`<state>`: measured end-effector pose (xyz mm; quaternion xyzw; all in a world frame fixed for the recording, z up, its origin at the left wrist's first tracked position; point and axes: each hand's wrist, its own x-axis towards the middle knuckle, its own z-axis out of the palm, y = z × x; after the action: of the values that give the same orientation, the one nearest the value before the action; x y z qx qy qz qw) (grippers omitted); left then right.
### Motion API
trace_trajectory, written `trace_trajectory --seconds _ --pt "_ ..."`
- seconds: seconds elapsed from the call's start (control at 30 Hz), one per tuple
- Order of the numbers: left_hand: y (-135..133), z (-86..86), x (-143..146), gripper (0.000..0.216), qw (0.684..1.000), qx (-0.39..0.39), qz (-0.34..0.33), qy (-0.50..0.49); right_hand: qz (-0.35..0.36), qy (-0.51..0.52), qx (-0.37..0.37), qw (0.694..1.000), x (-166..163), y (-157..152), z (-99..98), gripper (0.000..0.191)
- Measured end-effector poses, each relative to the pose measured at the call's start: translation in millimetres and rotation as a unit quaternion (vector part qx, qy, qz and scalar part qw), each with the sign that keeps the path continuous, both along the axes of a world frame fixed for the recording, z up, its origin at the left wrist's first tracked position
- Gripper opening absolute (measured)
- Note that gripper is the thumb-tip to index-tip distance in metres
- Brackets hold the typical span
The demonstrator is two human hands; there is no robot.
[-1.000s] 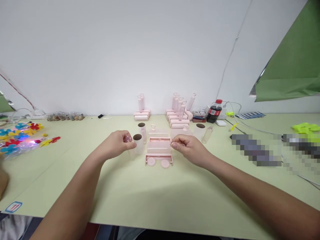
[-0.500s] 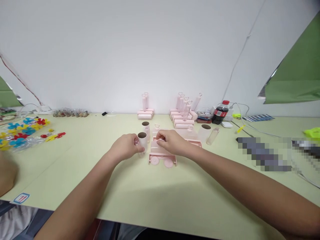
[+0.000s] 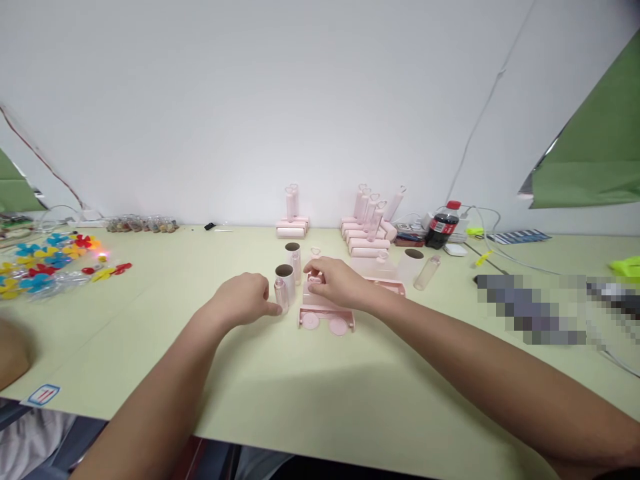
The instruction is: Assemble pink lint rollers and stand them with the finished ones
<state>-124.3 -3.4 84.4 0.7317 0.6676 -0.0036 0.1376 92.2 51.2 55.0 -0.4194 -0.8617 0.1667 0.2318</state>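
Note:
My left hand (image 3: 245,298) is just left of a clear pink handle tube (image 3: 281,293) that stands upright. Its fingers are bent and apart from the thumb, with nothing in them. Behind the tube stands a white paper roll (image 3: 289,279) with a brown core. My right hand (image 3: 336,280) hovers over a pale pink plastic piece (image 3: 315,279), thumb and fingers spread around its top. Below it lies a pink roller housing (image 3: 326,313) with two round discs (image 3: 338,326) in front. My wrist partly hides another pink housing (image 3: 387,286).
Finished-looking pink lint rollers (image 3: 367,230) stand by the wall, with a smaller group (image 3: 293,223) to their left. A cola bottle (image 3: 444,225), cables and another clear tube (image 3: 427,272) are at right. Colourful flower toys (image 3: 50,257) lie at left, near another person's arm (image 3: 13,350).
My left hand has let go of the clear handle tube and moved slightly left. My right fingers have opened over the pink piece. A light now glows among the flower toys.

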Motion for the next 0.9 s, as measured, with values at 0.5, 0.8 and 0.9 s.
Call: trace_trajectory --seconds 0.5,0.8,0.9 --pt "-28.7 -27.8 47.3 0.020 0.971 -0.054 -0.232 -0.010 0.020 -0.174 -0.030 0.984 62.0 -91.4 -36.9 0.020" --pt "-21.7 -31.0 42.1 0.019 0.974 -0.056 -0.216 -0.036 0.000 -0.150 -0.046 0.988 60.1 -89.0 -42.4 0.020" --pt "-20.3 -32.0 41.7 0.020 0.974 -0.054 -0.215 -0.043 0.005 -0.124 -0.049 0.991 60.7 -86.9 -44.3 0.017"
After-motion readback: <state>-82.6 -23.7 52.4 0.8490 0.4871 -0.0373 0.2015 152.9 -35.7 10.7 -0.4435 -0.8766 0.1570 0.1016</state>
